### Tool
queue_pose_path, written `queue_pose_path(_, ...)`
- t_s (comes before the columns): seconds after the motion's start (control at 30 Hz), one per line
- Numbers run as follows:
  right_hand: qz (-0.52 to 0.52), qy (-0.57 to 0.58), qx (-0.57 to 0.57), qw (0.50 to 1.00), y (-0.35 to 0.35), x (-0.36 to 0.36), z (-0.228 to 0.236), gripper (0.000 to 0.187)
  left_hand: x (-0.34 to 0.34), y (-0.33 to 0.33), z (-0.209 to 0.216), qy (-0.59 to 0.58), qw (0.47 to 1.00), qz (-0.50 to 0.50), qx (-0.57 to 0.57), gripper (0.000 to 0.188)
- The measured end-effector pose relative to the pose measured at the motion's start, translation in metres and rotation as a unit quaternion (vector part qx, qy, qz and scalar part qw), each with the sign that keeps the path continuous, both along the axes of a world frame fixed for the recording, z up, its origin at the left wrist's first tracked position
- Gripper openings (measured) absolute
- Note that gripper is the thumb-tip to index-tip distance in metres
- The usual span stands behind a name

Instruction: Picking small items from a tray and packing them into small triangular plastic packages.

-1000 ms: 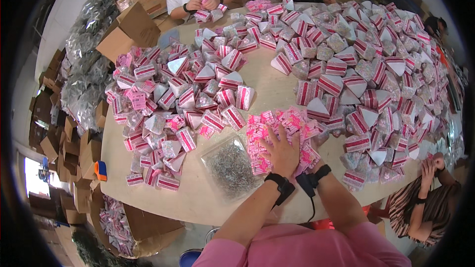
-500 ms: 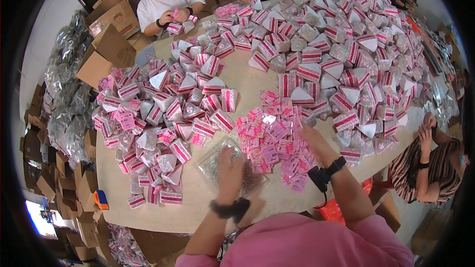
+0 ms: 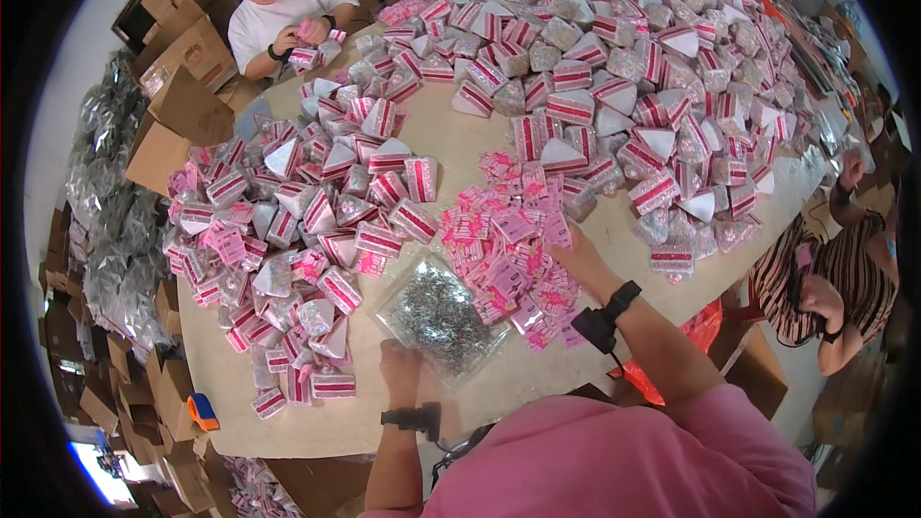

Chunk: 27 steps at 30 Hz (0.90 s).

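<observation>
Left hand pinching crinkly clear bag near table front edge; right hand flat on glossy pink cards.

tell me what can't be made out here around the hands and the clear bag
Head view only:
- Left hand: its fingertips tuck under the edge of the clear bag, so the grip is unclear.
- Bag contents: small silvery pieces, too tiny to identify.
- Right hand: fingers are buried in the pink flat cards; whether it holds one cannot be told.
- Printing on the cards: too small.
- Table near edge: hidden by the pink shirt.
</observation>
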State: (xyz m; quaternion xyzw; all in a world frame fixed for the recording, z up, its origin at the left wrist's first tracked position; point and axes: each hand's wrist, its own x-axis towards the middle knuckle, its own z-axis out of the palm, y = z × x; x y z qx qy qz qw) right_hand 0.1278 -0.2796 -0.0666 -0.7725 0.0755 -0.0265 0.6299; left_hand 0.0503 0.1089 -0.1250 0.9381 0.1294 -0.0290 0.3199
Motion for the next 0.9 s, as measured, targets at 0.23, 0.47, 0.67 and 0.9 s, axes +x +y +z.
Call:
queue_pose_path(0.23, 0.011, 0.255, -0.153, 0.955, -0.045, -0.054, 0.043, 0.072, -0.007, 0.008, 0.032, 0.032, 0.972, 0.09, -0.214, 0.027)
queue_pose_path(0.47, -0.055, 0.233, 0.045, 0.97, 0.011, -0.084, -0.012, 0.079, -0.01, 0.033, 0.022, 0.055, 0.948, 0.122, -0.29, 0.038)
queue_pose_path(0.67, -0.04, 0.266, 0.202, 0.942, 0.033, -0.046, 0.03, 0.075, -0.02, 0.036, 0.038, 0.091, 0.883, 0.187, -0.421, 0.048)
queue_pose_path(0.9, 0.225, 0.093, -0.25, 0.937, 0.031, -0.103, -0.022, 0.055, -0.041, 0.061, 0.025, 0.068, 0.889, 0.137, -0.431, 0.05)
